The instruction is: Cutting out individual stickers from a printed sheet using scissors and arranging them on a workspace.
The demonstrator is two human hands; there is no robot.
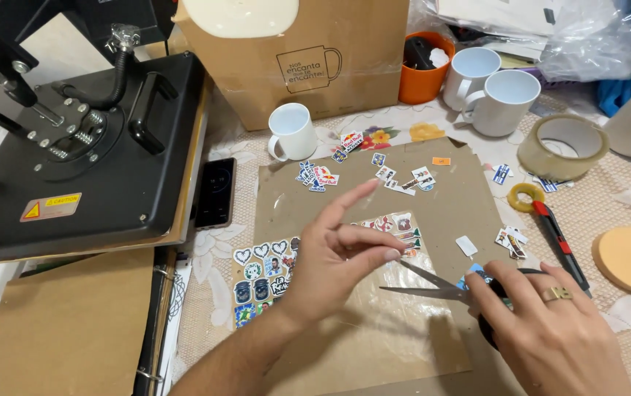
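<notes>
The right hand (550, 330) grips the black handles of the scissors (433, 287), whose blades stand slightly apart over the clear film (374, 323) on the cardboard (447, 198). The left hand (337, 257) pinches the film's edge just beside the blade tips, index finger raised. Stickers (260, 275) lie on the cardboard near the left wrist; a white mug (291, 130) stands on the desk (623, 198) beyond.

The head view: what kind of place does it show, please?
Probably a small craft workshop for printing mugs: a black heat press machine, plain white ceramic mugs, and small cut-out colourful stickers on a brown cardboard sheet.
</notes>
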